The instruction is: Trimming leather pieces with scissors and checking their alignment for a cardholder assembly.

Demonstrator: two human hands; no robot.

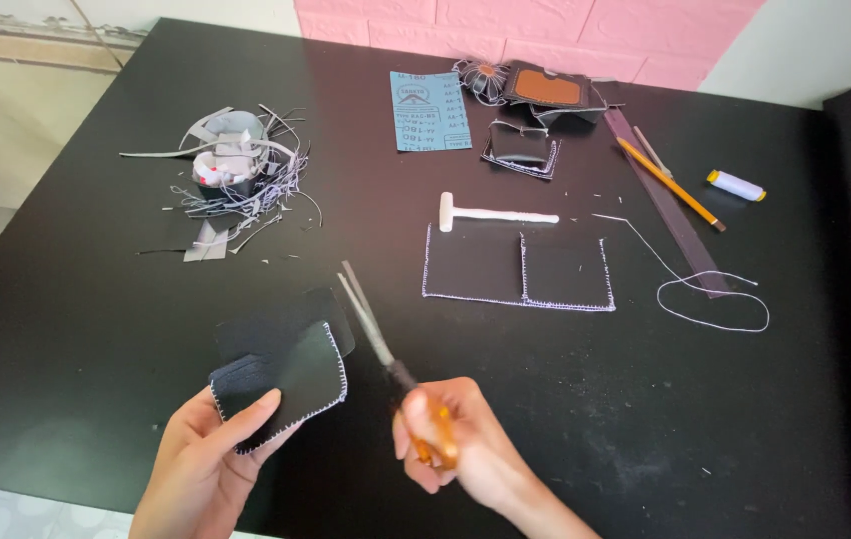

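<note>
My left hand (208, 461) holds a black leather piece (286, 384) with white stitching along its right edge, thumb pressed on top. Under it lies another black rounded piece (276, 321). My right hand (465, 449) grips orange-handled scissors (378, 334); the blades point up and left, slightly apart, just right of the held piece. A larger flat black stitched panel (517, 268) lies on the black table (96, 329) beyond the scissors, with a white mallet (493, 214) above it.
A heap of leather scraps and trimmings (233, 172) sits at the far left. Blue sandpaper sheet (429, 110), a brown-and-black wallet part (545, 92), a dark ruler (667, 205), pencil (670, 184), thread spool (737, 186) and loose white thread (710, 299) lie at the back and right.
</note>
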